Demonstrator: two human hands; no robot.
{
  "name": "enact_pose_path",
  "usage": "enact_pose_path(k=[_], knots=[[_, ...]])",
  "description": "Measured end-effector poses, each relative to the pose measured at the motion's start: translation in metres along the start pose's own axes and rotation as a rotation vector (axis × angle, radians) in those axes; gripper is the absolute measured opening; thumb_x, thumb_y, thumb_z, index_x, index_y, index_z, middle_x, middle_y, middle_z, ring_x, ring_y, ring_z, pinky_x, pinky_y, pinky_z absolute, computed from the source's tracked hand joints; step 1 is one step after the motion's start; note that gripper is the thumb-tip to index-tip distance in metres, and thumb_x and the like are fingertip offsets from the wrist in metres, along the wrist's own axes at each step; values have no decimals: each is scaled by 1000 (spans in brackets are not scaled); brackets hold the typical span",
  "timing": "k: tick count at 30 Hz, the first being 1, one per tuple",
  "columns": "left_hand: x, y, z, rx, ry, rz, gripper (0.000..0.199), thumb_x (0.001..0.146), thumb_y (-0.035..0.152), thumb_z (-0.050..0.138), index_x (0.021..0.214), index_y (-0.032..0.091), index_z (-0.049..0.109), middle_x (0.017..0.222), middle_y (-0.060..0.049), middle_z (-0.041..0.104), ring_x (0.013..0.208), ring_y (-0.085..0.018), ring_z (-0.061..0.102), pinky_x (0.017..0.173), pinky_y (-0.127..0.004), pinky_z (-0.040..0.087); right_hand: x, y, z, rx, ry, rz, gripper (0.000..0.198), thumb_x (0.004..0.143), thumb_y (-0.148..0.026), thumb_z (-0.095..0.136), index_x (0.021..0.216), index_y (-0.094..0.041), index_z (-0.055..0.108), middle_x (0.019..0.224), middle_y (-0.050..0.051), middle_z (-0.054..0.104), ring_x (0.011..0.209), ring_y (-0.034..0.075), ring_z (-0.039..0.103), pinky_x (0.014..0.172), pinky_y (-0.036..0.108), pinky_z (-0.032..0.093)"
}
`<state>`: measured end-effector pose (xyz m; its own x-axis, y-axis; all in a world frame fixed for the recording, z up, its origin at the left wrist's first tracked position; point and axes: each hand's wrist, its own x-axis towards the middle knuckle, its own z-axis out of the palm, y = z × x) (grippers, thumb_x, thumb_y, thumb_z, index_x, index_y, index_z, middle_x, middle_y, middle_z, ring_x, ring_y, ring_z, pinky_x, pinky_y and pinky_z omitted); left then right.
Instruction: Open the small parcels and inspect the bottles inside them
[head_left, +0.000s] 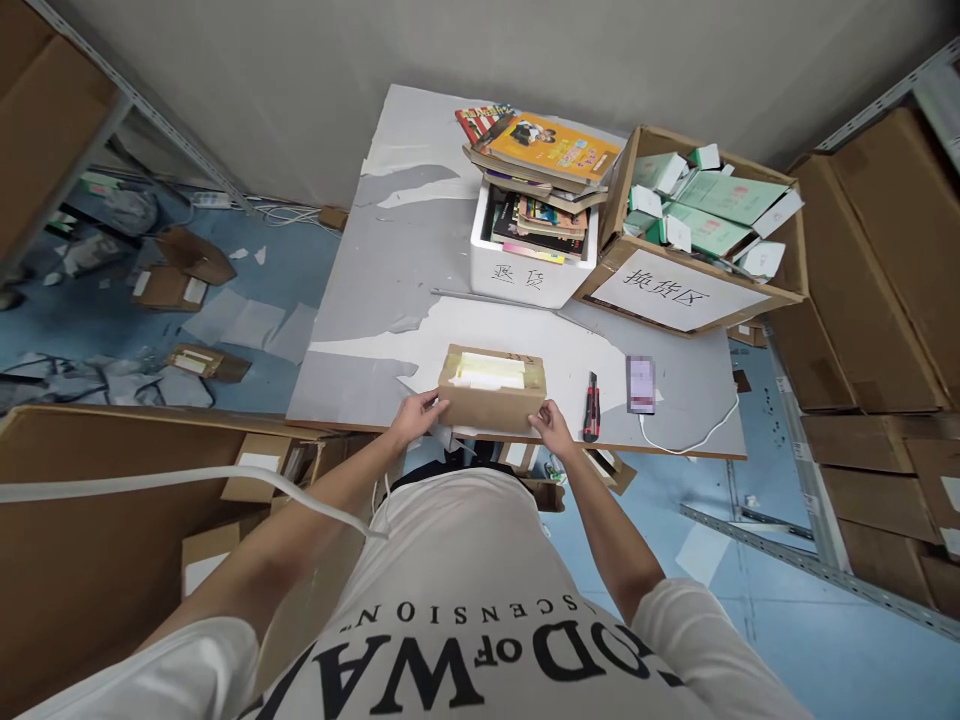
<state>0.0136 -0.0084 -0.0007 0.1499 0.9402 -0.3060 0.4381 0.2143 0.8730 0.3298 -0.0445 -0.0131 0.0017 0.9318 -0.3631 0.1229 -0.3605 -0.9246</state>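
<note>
Item: small cardboard box (491, 390), near edge of tabletop (390, 250), tape across its top unbroken; opening not yet begun. My left hand (415, 415) cups its left end, fingers curled on the corner. My right hand (553, 425) grips its right end likewise. Box cutter (591, 407) and phone (640, 384) lie untouched just right. Far: foam bin of books (534, 225), labelled carton (694, 235).

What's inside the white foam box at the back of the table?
The white foam box holds a stack of books rising above its rim, with an orange-covered book on top. Whatever lies beneath the upper books, lower in the box, is covered.
</note>
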Motion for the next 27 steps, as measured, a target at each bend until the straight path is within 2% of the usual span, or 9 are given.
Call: enact_pose_path(k=[2,4,7,11,17,20,23,25,27], knots=[[4,12,0,56,61,-34,59,78,58,51,108,11,70,100,-8,72,90,-24,63,76,-29,48,0,-6,-2,-68,39,12,34,73,-54,57,86,-25,46,96,3,64,96,20,60,86,34,45],[10,20,1,185,108,-91,57,79,60,47,96,12,74,84,-7,73,81,-22,62,67,-26,44,2,-10,-2,-194,100,45,36,75,-60,52,83,-24,49,85,2,64,86,20,59,82,34,45],[21,24,4,346,106,-145,54,80,59,45,78,14,75,65,-6,68,68,-19,58,58,-25,36,6,-12,1,-322,155,76,40,76,-64,49,77,-24,51,76,1,62,78,19,56,78,34,43],[30,19,4,350,76,-157,54,79,60,46,68,14,73,58,-4,63,62,-16,54,55,-25,32,10,-7,5,-246,169,122,44,73,-67,51,76,-23,51,76,1,62,76,18,56,71,31,45],[30,15,5,316,68,-174,56,76,64,47,64,14,70,55,-2,59,63,-17,54,56,-25,33,13,3,6,-141,160,168,46,70,-67,56,81,-22,52,79,2,63,79,18,58,70,31,48],[30,6,7,229,84,-216,56,78,63,45,71,13,70,62,-5,65,69,-19,59,59,-25,39,12,7,4,-132,159,169,46,73,-66,52,84,-22,53,83,2,65,82,18,59,71,31,49],[26,-14,5,-14,110,-263,52,80,54,45,99,11,68,88,-11,71,80,-21,65,70,-29,48,5,17,-2,-100,165,152,40,79,-59,45,92,-22,55,96,5,66,88,19,61,77,35,50],[18,-28,2,-121,72,-252,55,73,46,55,115,11,61,107,-15,69,91,-22,66,80,-32,50,-4,25,-6,-89,178,138,35,77,-50,50,98,-22,55,109,8,64,95,20,62,83,38,49],[9,-38,-1,-114,-23,-206,65,61,38,67,120,12,59,116,-16,65,103,-26,64,89,-36,49,-14,32,-7,-106,157,130,40,70,-39,60,106,-23,54,121,10,59,104,23,61,88,41,48]])
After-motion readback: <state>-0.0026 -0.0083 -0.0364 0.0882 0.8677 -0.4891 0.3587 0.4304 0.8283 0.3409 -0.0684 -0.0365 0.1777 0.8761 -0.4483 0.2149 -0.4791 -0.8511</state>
